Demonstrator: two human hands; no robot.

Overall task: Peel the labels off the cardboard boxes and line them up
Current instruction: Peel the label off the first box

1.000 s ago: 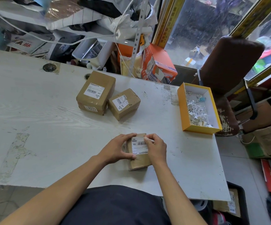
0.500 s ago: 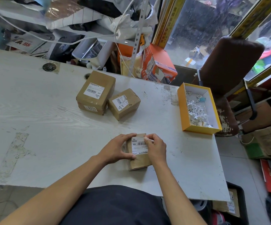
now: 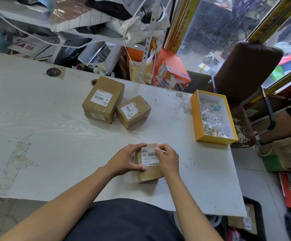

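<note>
A small cardboard box [image 3: 149, 174] lies near the table's front edge with a white barcode label [image 3: 147, 157] on its top. My left hand [image 3: 125, 159] grips the box's left side, fingers over the far edge and thumb at the near side. My right hand [image 3: 167, 158] pinches the label's right edge, which is lifted from the box. Farther back stand a larger labelled box [image 3: 103, 100] and a smaller labelled box [image 3: 133, 111], side by side and touching.
A yellow open box [image 3: 196, 117] holding several torn label scraps sits at the table's right. The white table [image 3: 36, 136] ends just right of it. A brown chair [image 3: 245, 70] stands beyond; clutter and an orange carton [image 3: 171, 72] line the back edge.
My right hand's fingers have lifted the label's right edge a little off the box. The left hand and the box stay in place.
</note>
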